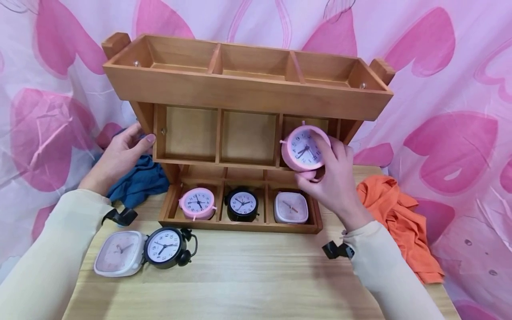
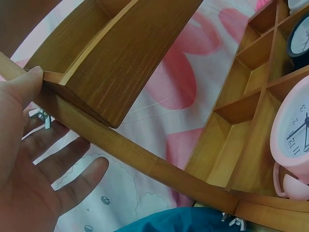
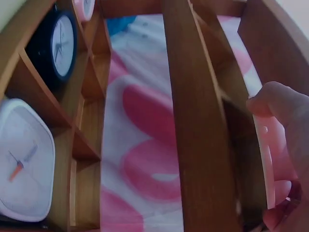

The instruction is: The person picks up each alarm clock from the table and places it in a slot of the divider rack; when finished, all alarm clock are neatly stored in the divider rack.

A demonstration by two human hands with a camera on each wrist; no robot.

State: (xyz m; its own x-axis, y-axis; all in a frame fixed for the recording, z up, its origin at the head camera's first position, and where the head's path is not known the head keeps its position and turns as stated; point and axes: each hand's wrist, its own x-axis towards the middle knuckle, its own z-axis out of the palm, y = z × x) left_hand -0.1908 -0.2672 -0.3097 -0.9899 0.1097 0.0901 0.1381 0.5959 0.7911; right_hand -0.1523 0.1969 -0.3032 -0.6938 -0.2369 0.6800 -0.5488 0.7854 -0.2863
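The right hand (image 1: 336, 180) grasps a pink alarm clock (image 1: 306, 151) at the three-o'clock end of the middle tier (image 1: 248, 138). At the head view's nine o'clock, the left hand (image 1: 122, 153) extends loose fingers, thumb touching the wooden shelf (image 1: 248, 91); a black twin-bell clock (image 1: 164, 246) rests at eight.

In the head view, the right hand (image 1: 338, 178) covers part of the dial of the pink clock (image 1: 302, 149) it grips, and the left hand (image 1: 120, 155) hides some of the blue cloth (image 1: 140, 184). Numerals on the loose white clock (image 1: 119, 254) are too faint to read. The left wrist view's right edge cuts off the lower pink clock (image 2: 292, 130).
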